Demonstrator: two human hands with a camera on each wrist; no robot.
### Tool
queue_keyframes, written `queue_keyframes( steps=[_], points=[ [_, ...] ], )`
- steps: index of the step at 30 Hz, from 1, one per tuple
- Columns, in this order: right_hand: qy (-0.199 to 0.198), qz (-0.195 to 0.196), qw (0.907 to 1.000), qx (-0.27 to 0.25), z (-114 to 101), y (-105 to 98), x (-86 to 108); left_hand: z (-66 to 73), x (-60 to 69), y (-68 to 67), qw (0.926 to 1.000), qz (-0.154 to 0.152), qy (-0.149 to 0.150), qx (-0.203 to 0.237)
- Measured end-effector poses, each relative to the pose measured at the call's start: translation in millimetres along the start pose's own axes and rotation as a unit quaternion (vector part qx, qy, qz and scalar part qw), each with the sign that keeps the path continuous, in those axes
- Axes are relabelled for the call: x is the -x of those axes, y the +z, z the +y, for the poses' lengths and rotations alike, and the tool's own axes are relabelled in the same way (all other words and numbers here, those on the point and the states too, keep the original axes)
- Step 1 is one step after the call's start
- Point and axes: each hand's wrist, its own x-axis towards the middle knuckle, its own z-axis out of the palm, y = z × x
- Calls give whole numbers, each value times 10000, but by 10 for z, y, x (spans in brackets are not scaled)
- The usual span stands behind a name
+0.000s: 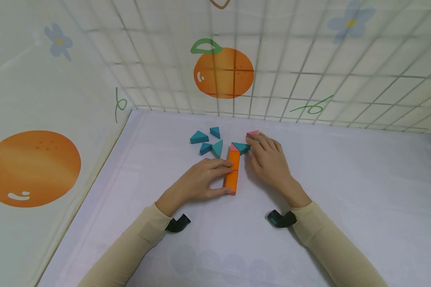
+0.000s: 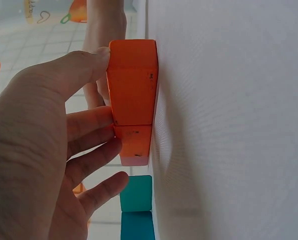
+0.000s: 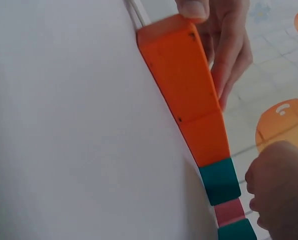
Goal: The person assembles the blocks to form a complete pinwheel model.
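Head view: my extended left fingers [image 1: 220, 163] brace aligned orange blocks [image 1: 231, 180]. Beyond them, a pink tip [image 1: 233, 148] and teal wedge [image 1: 241, 148] adjoin; four teal blocks [image 1: 199, 138] remain loose. Right fingers [image 1: 258, 146]: at pink block [image 1: 252, 133] (grip: cannot tell).

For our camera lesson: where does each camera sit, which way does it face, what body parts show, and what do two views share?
Head: on the head, facing forward and down at the table; left hand, right hand and sleeves show.
Left wrist: on that wrist, looking low along the orange blocks; left hand, right arm behind.
Right wrist: on that wrist, looking along them; right hand at right, left hand at top.
Both wrist views share orange blocks and teal blocks.
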Motion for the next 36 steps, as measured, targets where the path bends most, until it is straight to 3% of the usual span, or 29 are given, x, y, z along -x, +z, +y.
queue_keyframes(
  steps=[8, 36],
  points=[
    [431, -133, 9990, 32, 131, -6, 5, 12, 0, 2, 10000, -41, -32, 15],
    [579, -885, 9943, -104, 72, -37, -50, -7, 11, 1, 10000, -29, 17, -43]
  ],
)
